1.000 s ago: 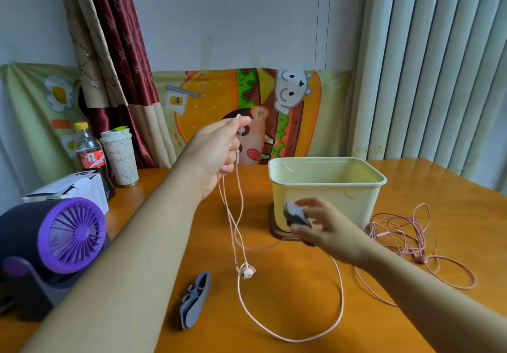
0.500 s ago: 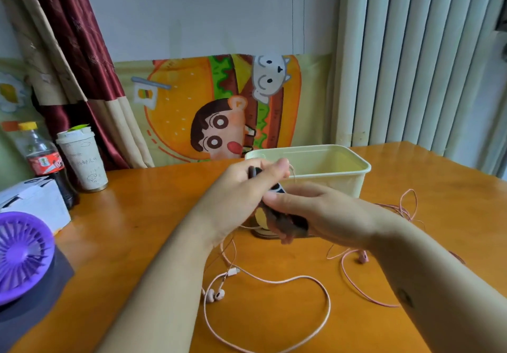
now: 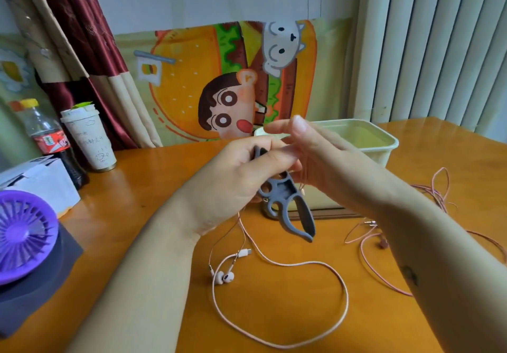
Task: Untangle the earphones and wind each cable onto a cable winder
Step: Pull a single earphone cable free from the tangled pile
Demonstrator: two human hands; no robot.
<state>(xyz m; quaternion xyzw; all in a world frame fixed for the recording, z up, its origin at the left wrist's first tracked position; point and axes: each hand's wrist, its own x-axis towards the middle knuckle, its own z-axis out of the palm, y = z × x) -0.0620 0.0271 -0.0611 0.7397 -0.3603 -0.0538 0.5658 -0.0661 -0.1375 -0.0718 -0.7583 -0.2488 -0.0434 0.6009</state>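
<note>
My left hand grips the upper end of a grey cable winder, which hangs tilted above the table in front of the bin. My right hand is just right of it, fingers loosely extended, with a thin pink earphone cable running down from its fingers beside the winder. That cable drops to the table, where the white earbuds and the plug lie together and a wide loop spreads out. A second pink earphone cable lies in a loose tangle at the right, partly hidden by my right forearm.
A cream plastic bin stands behind my hands on the orange wooden table. At the left are a purple fan, a white box, a cola bottle and a paper cup.
My left hand came down from holding the cable up high and took hold of the winder that my right hand had carried over from the bin. The earbuds now rest on the table.
</note>
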